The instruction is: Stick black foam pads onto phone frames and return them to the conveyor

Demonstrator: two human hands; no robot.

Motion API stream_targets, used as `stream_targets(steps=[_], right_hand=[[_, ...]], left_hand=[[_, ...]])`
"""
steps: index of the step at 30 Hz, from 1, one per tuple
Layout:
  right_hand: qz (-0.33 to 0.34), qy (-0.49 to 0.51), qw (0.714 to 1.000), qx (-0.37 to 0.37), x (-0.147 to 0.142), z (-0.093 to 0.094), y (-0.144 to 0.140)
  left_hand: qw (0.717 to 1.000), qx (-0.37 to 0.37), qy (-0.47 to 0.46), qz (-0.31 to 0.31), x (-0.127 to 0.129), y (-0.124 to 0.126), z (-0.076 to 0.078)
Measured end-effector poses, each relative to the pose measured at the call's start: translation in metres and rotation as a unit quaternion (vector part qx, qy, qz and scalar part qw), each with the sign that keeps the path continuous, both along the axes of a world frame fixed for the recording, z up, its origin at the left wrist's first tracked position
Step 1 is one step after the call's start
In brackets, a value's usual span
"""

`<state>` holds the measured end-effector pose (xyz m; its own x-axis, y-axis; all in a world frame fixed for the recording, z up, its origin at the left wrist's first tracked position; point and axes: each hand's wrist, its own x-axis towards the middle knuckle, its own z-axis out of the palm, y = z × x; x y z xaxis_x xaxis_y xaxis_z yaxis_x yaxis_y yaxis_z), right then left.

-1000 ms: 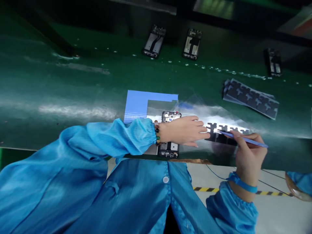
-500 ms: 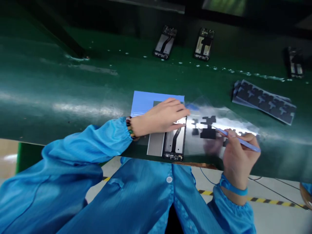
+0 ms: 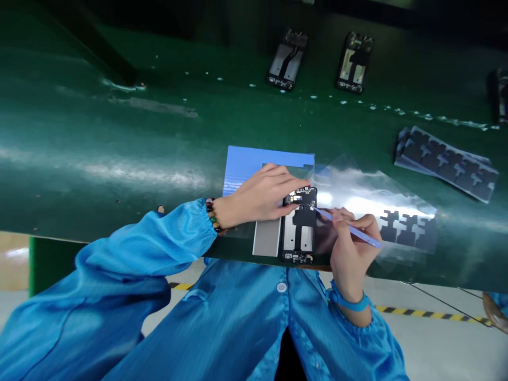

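An opened phone frame (image 3: 298,233) lies on a grey and blue fixture pad (image 3: 254,161) at the near edge of the green belt. My left hand (image 3: 260,196) rests flat on the pad, its fingertips pressing the top left corner of the phone frame. My right hand (image 3: 351,248) grips blue tweezers (image 3: 349,228) whose tip touches the upper part of the phone frame. A black T-shaped sticker now lies on the frame's middle. Just right of my right hand sits a clear sheet (image 3: 405,225) with black stickers on it.
Two more phone frames (image 3: 286,59) (image 3: 354,62) lie further back on the green conveyor belt (image 3: 119,132), another at the right edge (image 3: 502,95). A stack of sticker sheets (image 3: 446,163) sits at the right. Floor with yellow-black tape shows below the belt edge.
My right hand moved left from the sticker sheet to the phone frame with the tweezers; a black sticker now lies on the frame. My left hand stayed at the frame's top corner.
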<state>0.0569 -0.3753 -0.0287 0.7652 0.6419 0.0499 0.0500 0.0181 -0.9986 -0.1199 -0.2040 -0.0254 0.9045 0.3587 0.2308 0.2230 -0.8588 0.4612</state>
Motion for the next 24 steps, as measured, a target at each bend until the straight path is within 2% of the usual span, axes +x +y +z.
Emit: stream_targets(steps=[6, 24], right_hand=[[0.0, -0.02, 1.0, 0.002, -0.0004, -0.0041, 0.001], [-0.013, -0.031, 0.999, 0.002, -0.0028, -0.0043, 0.0026]], left_hand=[[1.0, 0.01, -0.001, 0.0, -0.0009, -0.0005, -0.0037], [1.0, 0.014, 0.009, -0.008, -0.0009, -0.0004, -0.0002]])
